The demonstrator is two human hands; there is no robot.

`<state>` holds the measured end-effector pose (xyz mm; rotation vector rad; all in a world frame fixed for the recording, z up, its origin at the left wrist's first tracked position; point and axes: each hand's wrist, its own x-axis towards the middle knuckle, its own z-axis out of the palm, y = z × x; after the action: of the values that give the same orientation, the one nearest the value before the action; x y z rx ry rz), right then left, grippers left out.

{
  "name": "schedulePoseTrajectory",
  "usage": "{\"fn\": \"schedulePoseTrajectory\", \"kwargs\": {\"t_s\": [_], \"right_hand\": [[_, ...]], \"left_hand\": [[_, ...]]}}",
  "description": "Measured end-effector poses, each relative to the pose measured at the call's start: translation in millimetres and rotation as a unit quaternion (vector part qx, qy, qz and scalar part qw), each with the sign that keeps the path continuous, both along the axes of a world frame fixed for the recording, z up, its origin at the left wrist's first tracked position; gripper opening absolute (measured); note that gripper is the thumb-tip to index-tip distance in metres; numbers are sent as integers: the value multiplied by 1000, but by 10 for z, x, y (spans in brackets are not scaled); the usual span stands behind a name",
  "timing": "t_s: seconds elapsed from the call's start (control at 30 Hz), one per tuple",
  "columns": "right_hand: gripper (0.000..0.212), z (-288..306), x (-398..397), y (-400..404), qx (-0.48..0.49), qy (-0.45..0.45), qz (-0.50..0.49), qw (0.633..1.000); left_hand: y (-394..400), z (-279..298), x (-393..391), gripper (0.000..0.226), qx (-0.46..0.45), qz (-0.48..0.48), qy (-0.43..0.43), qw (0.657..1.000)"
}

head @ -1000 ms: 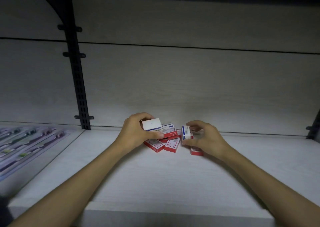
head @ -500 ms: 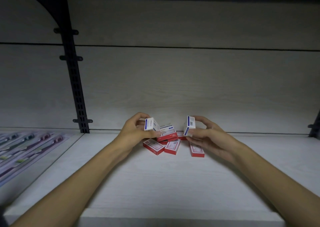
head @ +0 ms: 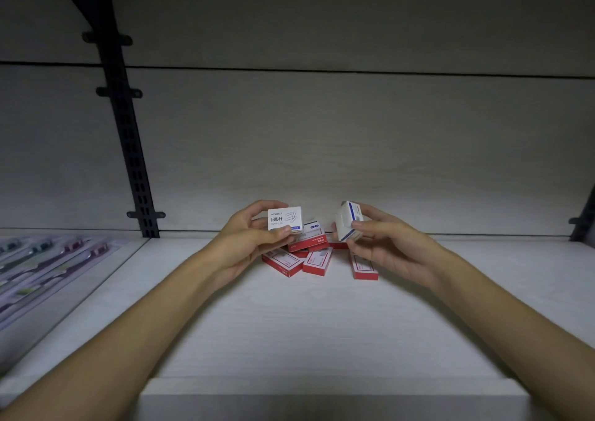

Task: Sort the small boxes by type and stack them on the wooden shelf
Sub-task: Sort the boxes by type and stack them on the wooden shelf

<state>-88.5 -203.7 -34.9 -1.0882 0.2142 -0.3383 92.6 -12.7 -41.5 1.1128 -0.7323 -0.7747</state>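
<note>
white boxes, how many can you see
3: one in the left hand at, one in the right hand at, one lying on the red boxes at. The hands may hide more.

Red boxes [head: 310,245] partly behind hands.

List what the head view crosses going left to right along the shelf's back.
Packaged items on the neighbouring shelf → black slotted upright → left hand → its white box → right hand's white box → right hand.
</note>
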Motion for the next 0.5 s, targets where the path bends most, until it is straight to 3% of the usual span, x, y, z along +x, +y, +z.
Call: {"fn": "schedulePoseTrajectory", "kwargs": {"t_s": [0.2, 0.37, 0.5], "right_hand": [[47, 4, -18, 23, -32, 9, 20, 999], [54, 21, -40, 32, -56, 17, -5, 998], [48, 42, -52, 33, -157, 49, -27, 986]], "left_hand": [[-10, -3, -5, 44, 1, 8, 5, 1000], [-12, -12, -22, 45, 12, 1, 7, 1000], [-8, -9, -31, 45, 17, 0, 6, 1000]]}}
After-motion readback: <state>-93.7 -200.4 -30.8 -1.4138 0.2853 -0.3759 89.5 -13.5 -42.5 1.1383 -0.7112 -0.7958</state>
